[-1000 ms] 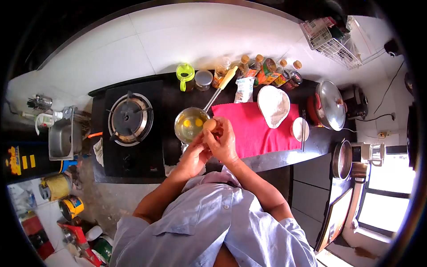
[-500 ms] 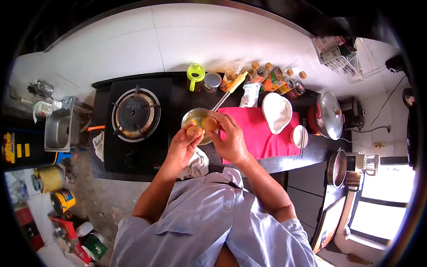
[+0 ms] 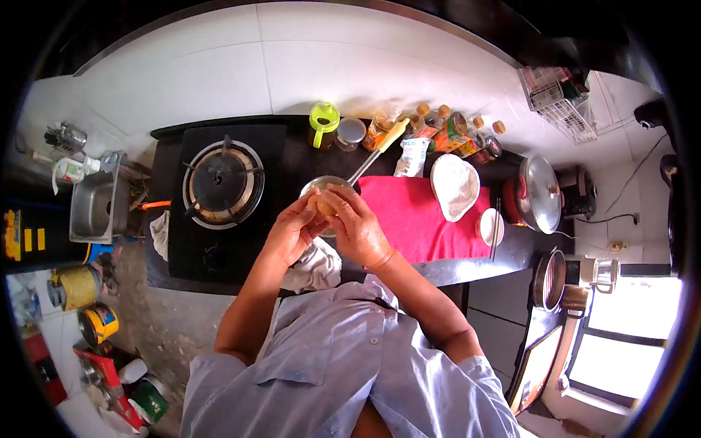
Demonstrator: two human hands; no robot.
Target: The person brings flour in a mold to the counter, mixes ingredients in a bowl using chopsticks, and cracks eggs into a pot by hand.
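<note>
My left hand [image 3: 292, 228] and my right hand [image 3: 355, 225] meet over a round metal vessel [image 3: 314, 182]. Brown eggshell [image 3: 325, 206] shows between their fingers, and both hands are closed around it. How the pieces sit together is partly hidden by my fingers. Most of the vessel's inside is covered by my hands. A metal handle with a yellow grip [image 3: 394, 136] slants up and right from the vessel's rim. Just below my hands lies a crumpled whitish cloth [image 3: 315, 267].
Left is a gas burner [image 3: 223, 182], with a metal sink [image 3: 95, 208] beyond. On the right, a red cloth [image 3: 398, 226] lies under a white lobed dish [image 3: 454, 188], beside a small bowl [image 3: 489, 228] with chopsticks. Bottles and jars [image 3: 350, 133] line the wall. A lidded pot [image 3: 539, 196] stands farther right.
My hands have come together; before, each held a brown shell piece apart from the other, with yellow yolk visible in the vessel below. Now the pieces are close together between my fingers.
</note>
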